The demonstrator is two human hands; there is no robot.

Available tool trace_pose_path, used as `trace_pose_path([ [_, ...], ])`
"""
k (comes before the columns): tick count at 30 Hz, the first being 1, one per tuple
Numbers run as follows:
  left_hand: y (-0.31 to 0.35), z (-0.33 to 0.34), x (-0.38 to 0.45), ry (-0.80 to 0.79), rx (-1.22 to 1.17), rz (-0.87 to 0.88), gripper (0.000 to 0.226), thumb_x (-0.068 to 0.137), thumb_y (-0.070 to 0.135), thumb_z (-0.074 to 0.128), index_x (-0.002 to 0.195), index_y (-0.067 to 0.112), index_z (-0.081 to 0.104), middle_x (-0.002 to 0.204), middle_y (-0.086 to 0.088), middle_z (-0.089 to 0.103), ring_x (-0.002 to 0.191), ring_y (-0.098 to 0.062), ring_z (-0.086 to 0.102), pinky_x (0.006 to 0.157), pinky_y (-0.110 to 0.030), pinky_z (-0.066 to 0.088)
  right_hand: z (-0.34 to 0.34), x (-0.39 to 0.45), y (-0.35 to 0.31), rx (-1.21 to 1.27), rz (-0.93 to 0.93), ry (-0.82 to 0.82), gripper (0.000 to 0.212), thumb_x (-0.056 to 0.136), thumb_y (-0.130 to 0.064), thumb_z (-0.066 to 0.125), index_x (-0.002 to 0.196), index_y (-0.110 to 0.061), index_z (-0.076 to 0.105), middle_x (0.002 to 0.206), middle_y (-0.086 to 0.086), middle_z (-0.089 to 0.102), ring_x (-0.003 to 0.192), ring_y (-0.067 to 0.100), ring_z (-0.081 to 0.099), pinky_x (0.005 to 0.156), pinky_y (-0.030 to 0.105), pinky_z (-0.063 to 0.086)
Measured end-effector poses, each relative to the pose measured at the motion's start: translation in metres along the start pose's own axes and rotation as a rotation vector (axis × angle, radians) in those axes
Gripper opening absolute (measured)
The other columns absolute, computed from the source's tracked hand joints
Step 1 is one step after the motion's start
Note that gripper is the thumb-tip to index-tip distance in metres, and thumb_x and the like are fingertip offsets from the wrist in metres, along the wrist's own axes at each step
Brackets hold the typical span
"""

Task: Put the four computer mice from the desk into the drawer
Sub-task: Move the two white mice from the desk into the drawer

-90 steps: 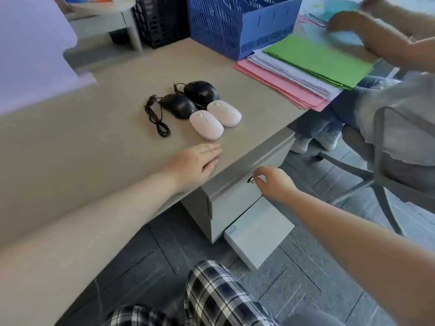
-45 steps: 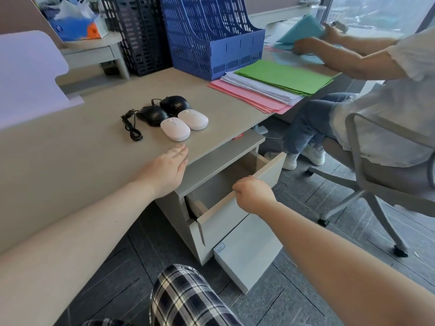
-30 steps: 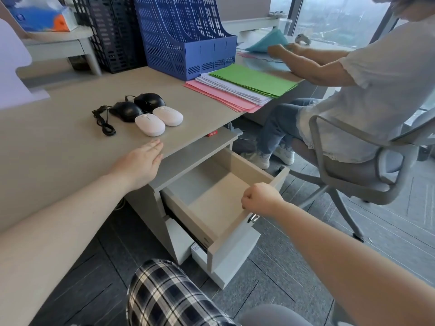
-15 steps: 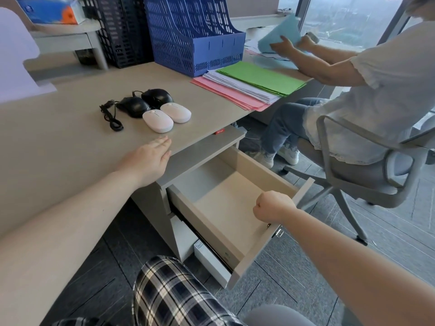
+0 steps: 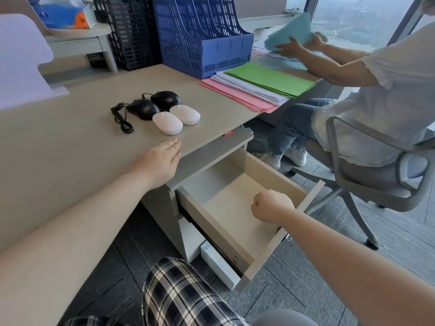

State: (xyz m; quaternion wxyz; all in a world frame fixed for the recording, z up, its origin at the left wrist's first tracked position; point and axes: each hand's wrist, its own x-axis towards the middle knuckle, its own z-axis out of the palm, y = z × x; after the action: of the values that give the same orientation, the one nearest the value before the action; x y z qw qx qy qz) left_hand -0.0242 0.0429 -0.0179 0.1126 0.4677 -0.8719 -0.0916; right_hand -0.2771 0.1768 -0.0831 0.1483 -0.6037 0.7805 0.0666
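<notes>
Four mice lie close together on the beige desk: two black wired ones at the back, two white ones in front. A black cable is bundled to their left. My left hand rests flat at the desk edge, a little nearer than the white mice, fingers together and holding nothing. The top drawer under the desk stands pulled out, with nothing inside. My right hand hovers over its front part as a closed fist with nothing in it.
A blue file rack and a black one stand at the back of the desk. A stack of green, white and pink paper lies to the right of the mice. Another person sits on an office chair right of the drawer. My plaid knee is below.
My right hand pulled the drawer fully out, then came off its front edge and now sits over the inside. My left hand and the mice stayed put.
</notes>
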Motion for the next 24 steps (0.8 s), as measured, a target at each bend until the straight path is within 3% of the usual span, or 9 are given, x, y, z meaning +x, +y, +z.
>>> trace_pose_path([
  [3, 0.003, -0.001, 0.0, -0.015, -0.069, -0.026, 0.042, 0.099, 0.028, 0.034, 0.134, 0.011, 0.05, 0.148, -0.004, 0.044, 0.139, -0.019, 0.035, 0.113, -0.037, 0.031, -0.007, 0.003, -0.005, 0.017, -0.025, 0.033, 0.024, 0.086, -0.02, 0.038, 0.064, -0.013, 0.046, 0.07, 0.002, 0.05, 0.073, 0.027, 0.052, 0.057, 0.026, 0.038],
  [6, 0.01, -0.009, 0.007, 0.106, -0.129, -0.093, 0.039, 0.091, 0.033, 0.037, 0.102, 0.007, 0.064, 0.109, -0.009, 0.065, 0.106, -0.032, 0.057, 0.084, -0.042, 0.049, -0.032, 0.019, -0.021, 0.122, -0.065, 0.155, 0.018, 0.084, -0.02, 0.04, 0.079, -0.013, 0.055, 0.084, 0.002, 0.061, 0.083, 0.028, 0.059, 0.064, 0.03, 0.046],
  [9, 0.013, -0.02, 0.022, 0.312, -0.205, -0.25, 0.028, 0.089, 0.029, 0.054, 0.108, 0.01, 0.062, 0.114, -0.01, 0.06, 0.105, -0.032, 0.055, 0.079, -0.037, 0.045, -0.071, 0.042, -0.053, 0.256, -0.11, 0.289, 0.024, 0.085, -0.022, 0.043, 0.097, -0.018, 0.064, 0.097, 0.001, 0.068, 0.091, 0.027, 0.062, 0.07, 0.033, 0.051],
  [11, 0.011, -0.027, 0.034, 0.381, -0.256, -0.325, 0.039, 0.083, 0.035, 0.063, 0.115, 0.013, 0.058, 0.121, -0.011, 0.054, 0.112, -0.03, 0.052, 0.083, -0.036, 0.043, -0.097, 0.059, -0.076, 0.33, -0.128, 0.357, 0.025, 0.086, -0.024, 0.044, 0.102, -0.021, 0.064, 0.096, -0.001, 0.066, 0.093, 0.026, 0.061, 0.068, 0.031, 0.048],
  [14, -0.002, -0.031, 0.056, 0.299, -0.265, -0.428, 0.062, 0.074, 0.048, 0.069, 0.121, 0.013, 0.051, 0.126, -0.013, 0.05, 0.119, -0.03, 0.047, 0.091, -0.038, 0.043, -0.124, 0.088, -0.102, 0.363, -0.188, 0.467, 0.028, 0.089, -0.028, 0.045, 0.11, -0.021, 0.06, 0.102, 0.002, 0.067, 0.098, 0.027, 0.06, 0.066, 0.03, 0.041],
  [16, -0.013, -0.032, 0.07, 0.216, -0.263, -0.461, 0.072, 0.07, 0.053, 0.07, 0.125, 0.012, 0.047, 0.127, -0.015, 0.049, 0.121, -0.033, 0.046, 0.094, -0.038, 0.042, -0.134, 0.106, -0.114, 0.388, -0.23, 0.502, 0.032, 0.089, -0.03, 0.048, 0.12, -0.021, 0.056, 0.114, 0.004, 0.064, 0.108, 0.027, 0.055, 0.073, 0.033, 0.044],
  [20, -0.027, -0.035, 0.083, 0.076, -0.332, -0.479, 0.103, 0.058, 0.066, 0.073, 0.141, 0.019, 0.032, 0.139, -0.012, 0.043, 0.129, -0.03, 0.043, 0.103, -0.042, 0.042, -0.142, 0.136, -0.131, 0.41, -0.244, 0.404, 0.048, 0.085, -0.033, 0.057, 0.131, -0.024, 0.046, 0.129, 0.008, 0.054, 0.124, 0.03, 0.044, 0.097, 0.043, 0.043],
  [24, -0.028, -0.034, 0.09, 0.058, -0.297, -0.442, 0.112, 0.051, 0.072, 0.073, 0.142, 0.021, 0.031, 0.142, -0.007, 0.045, 0.131, -0.026, 0.043, 0.104, -0.04, 0.041, -0.142, 0.153, -0.139, 0.442, -0.248, 0.364, 0.058, 0.081, -0.036, 0.059, 0.135, -0.026, 0.041, 0.134, 0.007, 0.054, 0.125, 0.031, 0.046, 0.1, 0.045, 0.044],
])
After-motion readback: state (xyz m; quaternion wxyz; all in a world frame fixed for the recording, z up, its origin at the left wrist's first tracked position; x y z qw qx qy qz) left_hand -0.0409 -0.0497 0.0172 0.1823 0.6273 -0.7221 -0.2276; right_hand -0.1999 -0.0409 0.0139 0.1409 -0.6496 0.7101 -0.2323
